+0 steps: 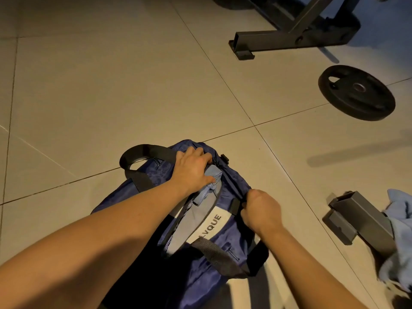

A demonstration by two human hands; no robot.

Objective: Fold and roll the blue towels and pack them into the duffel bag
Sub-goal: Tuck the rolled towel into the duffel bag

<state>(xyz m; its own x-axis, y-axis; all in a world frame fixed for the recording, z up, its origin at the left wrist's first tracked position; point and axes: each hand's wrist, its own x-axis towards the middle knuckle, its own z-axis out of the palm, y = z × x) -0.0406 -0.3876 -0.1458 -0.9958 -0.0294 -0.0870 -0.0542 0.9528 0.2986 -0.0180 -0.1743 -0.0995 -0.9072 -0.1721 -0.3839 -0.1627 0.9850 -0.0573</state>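
**Entry: both grips on the bag mouth, one towel inside**

Duffel bag (pixel 121 195) lies on the tiled floor (pixel 111 85), lower centre of frame, mouth open and facing up. I see a light blue towel (pixel 213 175) inside the opening, at its far end.

Left grip (pixel 191 168): fingers curled over the far rim of the bag, clutching navy fabric, thumb resting against the towel. Right grip (pixel 258 208): closed in a fist on the right-hand edge of the opening, at a black strap.

One black handle (pixel 142 157) loops up at the bag's left side. A second handle (pixel 223 255) crosses the near side, below the white label (pixel 211 224).

Surroundings:
- loose blue towel heap (pixel 399 221), right edge of frame, well apart from the bag
- grey metal foot (pixel 361 219), touching that heap, between it and the bag
- black weight plate (pixel 356 92), flat on the floor, upper right
- dark bench frame (pixel 289 34), top right
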